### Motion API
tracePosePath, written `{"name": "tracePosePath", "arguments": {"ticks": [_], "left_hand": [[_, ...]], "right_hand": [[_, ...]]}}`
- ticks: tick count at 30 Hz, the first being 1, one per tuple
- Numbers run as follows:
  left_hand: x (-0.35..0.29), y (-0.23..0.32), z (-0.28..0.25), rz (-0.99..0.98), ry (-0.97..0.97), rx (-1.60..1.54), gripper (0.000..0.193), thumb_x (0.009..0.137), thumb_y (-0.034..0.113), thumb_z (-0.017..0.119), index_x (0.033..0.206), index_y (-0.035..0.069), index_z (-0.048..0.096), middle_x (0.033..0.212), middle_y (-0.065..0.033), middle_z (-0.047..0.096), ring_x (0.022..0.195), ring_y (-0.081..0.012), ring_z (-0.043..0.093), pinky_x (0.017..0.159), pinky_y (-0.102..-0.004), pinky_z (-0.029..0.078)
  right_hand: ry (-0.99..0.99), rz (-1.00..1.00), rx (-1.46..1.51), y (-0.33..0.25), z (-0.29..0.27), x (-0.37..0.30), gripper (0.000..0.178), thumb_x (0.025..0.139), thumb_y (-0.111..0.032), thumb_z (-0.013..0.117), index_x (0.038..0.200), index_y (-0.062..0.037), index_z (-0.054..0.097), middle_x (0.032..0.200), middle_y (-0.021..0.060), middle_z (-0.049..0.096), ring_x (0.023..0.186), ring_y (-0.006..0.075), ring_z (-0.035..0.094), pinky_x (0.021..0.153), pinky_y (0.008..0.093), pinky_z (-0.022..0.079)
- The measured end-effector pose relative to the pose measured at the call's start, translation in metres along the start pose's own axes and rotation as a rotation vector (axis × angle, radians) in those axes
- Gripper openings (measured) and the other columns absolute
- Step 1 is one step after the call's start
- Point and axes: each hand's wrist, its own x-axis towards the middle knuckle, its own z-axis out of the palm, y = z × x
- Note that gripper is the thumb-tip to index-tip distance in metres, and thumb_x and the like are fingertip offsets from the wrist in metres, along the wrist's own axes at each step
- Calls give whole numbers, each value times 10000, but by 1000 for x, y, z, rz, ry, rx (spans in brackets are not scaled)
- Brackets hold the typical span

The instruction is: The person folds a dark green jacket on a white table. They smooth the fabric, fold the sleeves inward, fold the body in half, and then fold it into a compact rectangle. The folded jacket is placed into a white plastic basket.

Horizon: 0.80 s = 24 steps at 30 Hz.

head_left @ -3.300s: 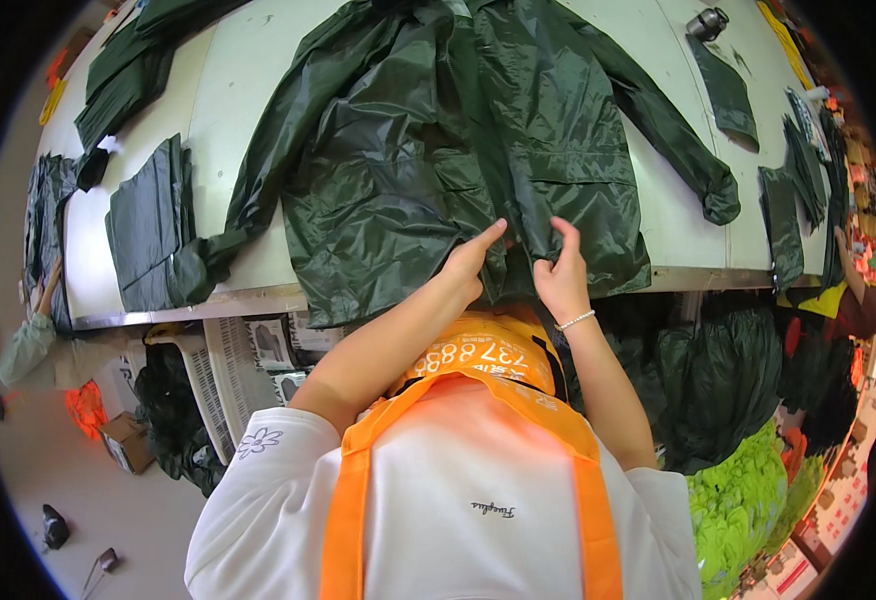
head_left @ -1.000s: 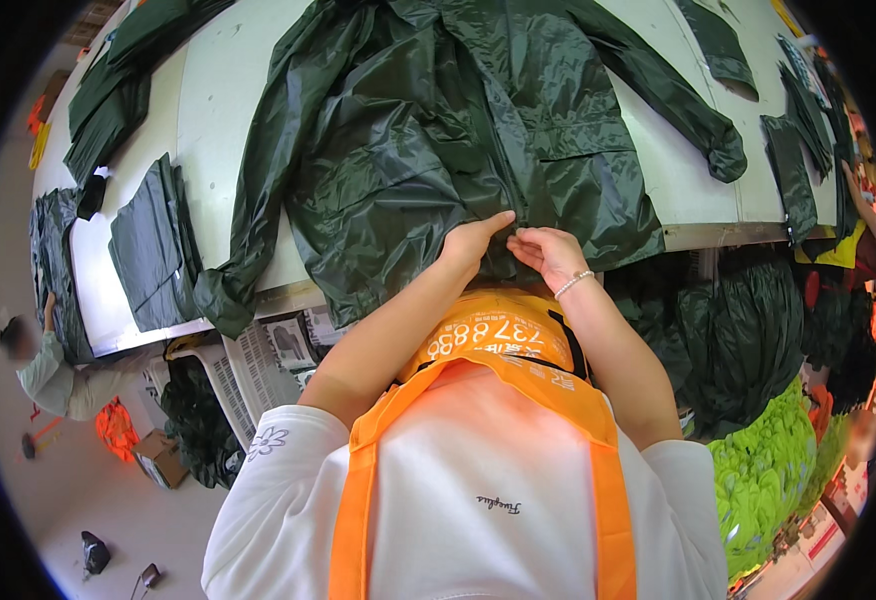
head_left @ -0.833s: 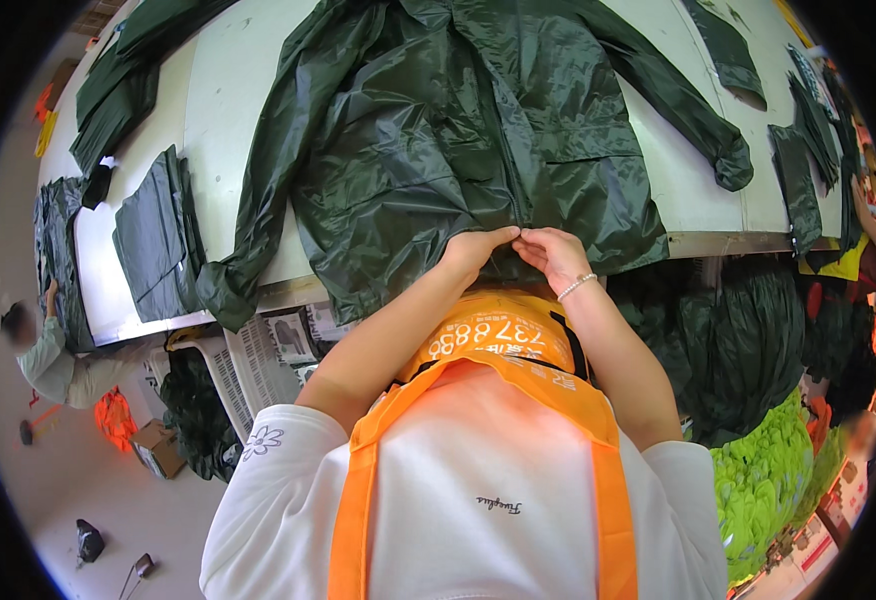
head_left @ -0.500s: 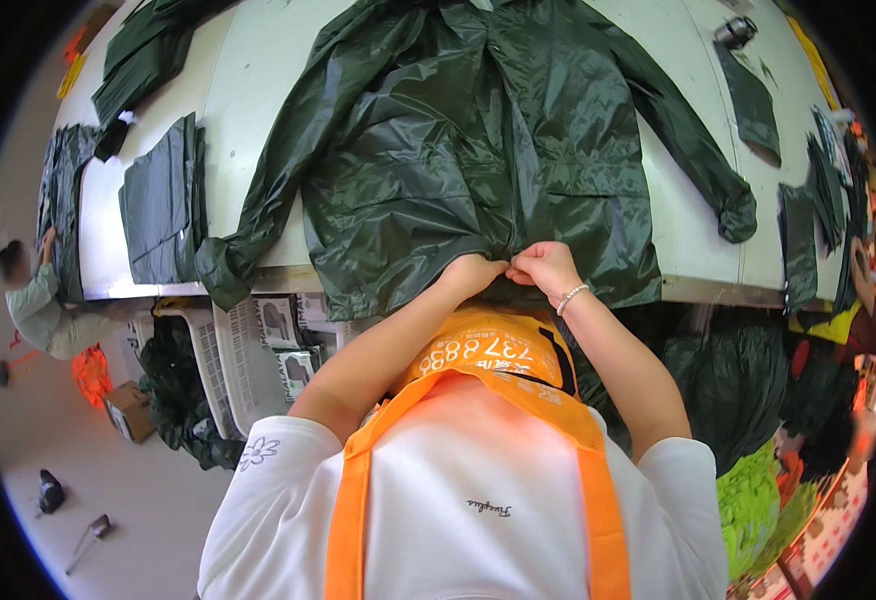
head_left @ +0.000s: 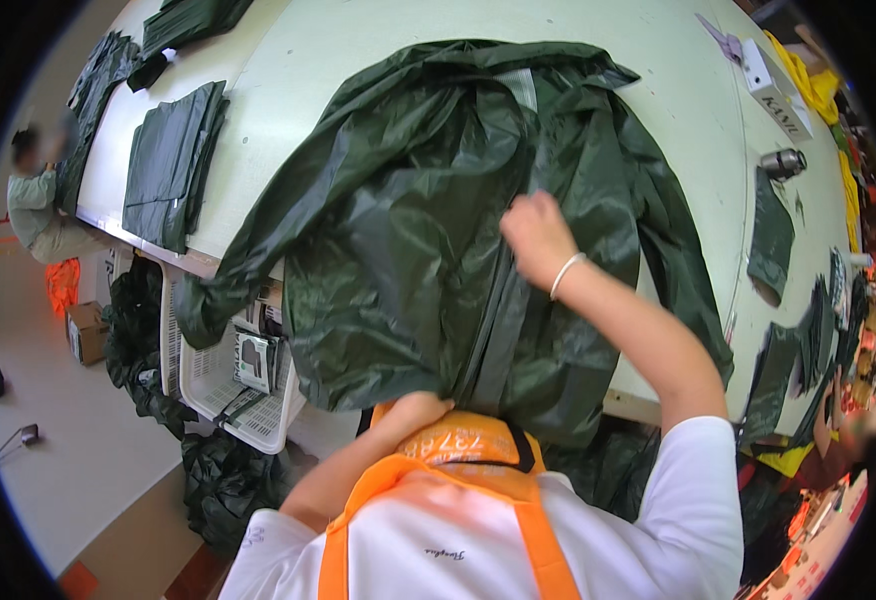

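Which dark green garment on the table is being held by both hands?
The big dark green rain jacket at centre: left hand grips its hem, right hand its zip.

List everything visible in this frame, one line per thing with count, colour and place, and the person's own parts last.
Shiny dark green rain jacket: one, spread on the table's near edge, hem hanging over.
Pale worktable: one, off-white, fills the upper frame.
Folded dark green garments: one stack, table's left end; more dark green pieces along the right end.
White plastic basket: one, under the table's left side.
Small metal cylinder: one, silvery, table's right.
Seated person: one, far left.
Left hand: at the jacket's hem, low centre.
Right hand: pale bracelet on the wrist, gripping the jacket's front near its zip.
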Motion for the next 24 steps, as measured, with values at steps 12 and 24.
{"name": "tracePosePath", "arguments": {"ticks": [12,24], "left_hand": [[8,-70,-38,160,-539,90,600,784,603,604,920,22,674,885,-162,658,860,-242,626,753,-350,478],[165,231,-322,482,965,1044,396,728,391,712,943,71,624,957,-80,635,1026,-230,543,821,-348,432]], "right_hand": [[213,497,291,193,4,127,295,885,-284,529,799,-36,665,858,180,653,842,370,611,745,466,482],[-63,624,-175,259,41,119,149,836,-101,520,937,-24,598,932,167,628,876,326,626,769,398,529]]}}
